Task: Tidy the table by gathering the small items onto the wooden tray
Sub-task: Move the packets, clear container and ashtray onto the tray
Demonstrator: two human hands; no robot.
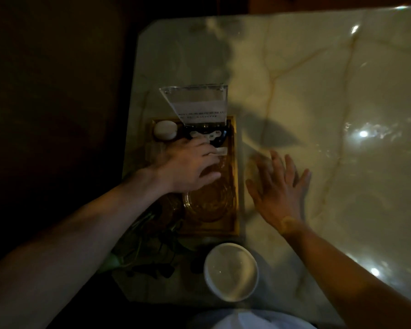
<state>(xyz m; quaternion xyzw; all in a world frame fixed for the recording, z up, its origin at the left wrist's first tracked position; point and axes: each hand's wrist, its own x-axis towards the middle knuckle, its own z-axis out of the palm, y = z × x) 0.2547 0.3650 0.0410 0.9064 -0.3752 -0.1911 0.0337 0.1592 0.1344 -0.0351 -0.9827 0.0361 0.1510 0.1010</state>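
White bowl [231, 271] near edge | left hand [188, 166] over tray [235, 176] | right hand [279, 191] spread

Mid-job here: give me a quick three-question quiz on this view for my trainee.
1. True or false: the white bowl sits on the wooden tray.
2. Which hand reaches over the tray? A) left hand B) right hand
3. Fill in: the right hand, fingers spread, is over the ____ table.

Key: 1 false, it stands on the table nearer the person; 2 A; 3 marble.
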